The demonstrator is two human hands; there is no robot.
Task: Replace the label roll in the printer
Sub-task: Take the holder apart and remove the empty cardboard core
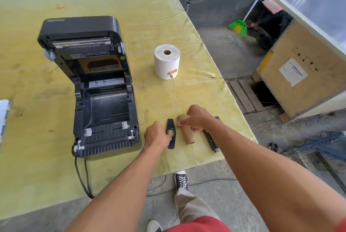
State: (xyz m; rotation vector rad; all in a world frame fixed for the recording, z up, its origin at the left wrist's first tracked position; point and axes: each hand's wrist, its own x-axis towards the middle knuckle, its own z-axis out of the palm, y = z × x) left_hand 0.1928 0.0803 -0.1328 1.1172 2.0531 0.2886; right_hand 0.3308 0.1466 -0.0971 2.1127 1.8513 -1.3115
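Presently: left hand (157,135), grip closed on black roll holder (171,133); right hand (196,118), fingers loosely curled, touching empty cardboard core (187,134). New label roll (167,61) upright at twelve o'clock; open printer (99,89) at nine, on worktop (149,16).

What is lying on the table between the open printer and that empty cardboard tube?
In the head view, a flat black plastic roll-holder piece lies between the printer and the cardboard tube. The left hand rests on its near edge.
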